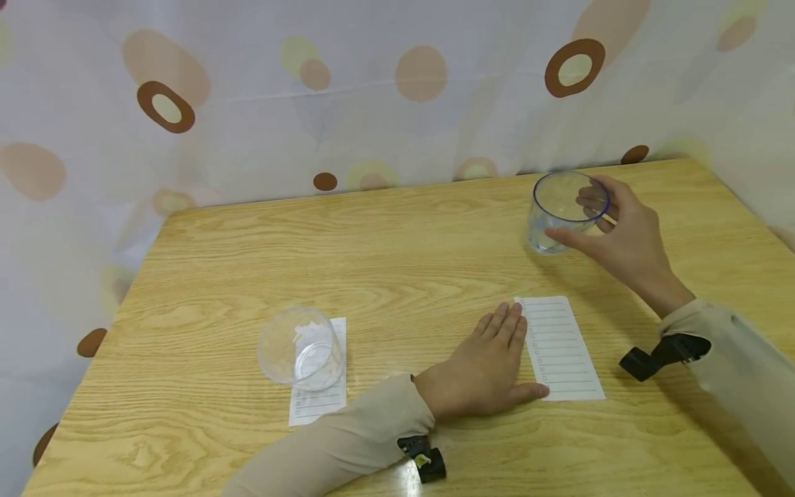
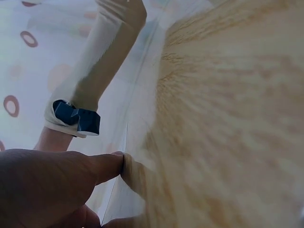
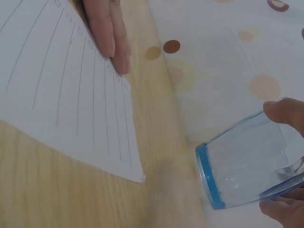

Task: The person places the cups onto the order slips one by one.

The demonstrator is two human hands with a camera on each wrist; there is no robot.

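Note:
My right hand (image 1: 633,238) grips a clear drinking glass (image 1: 542,224) with a blue rim, thumb on the near side and fingers round the far side. In the right wrist view, the glass (image 3: 242,156) looks raised off the table, its blue-tinted base showing. Flat on the tabletop, my left hand (image 1: 478,373) has its fingers straight. Its fingertips and thumb touch the left edge of a lined white checklist sheet (image 1: 565,352). The left wrist view shows the left thumb (image 2: 107,166) at the paper's edge.
To the left, a clear plastic cup (image 1: 273,352) stands on a second lined sheet (image 1: 319,407), with white pieces visible in or through it. The wooden table (image 1: 385,255) ends at a spotted curtain (image 1: 261,124) behind. Both sleeves carry black wrist cameras.

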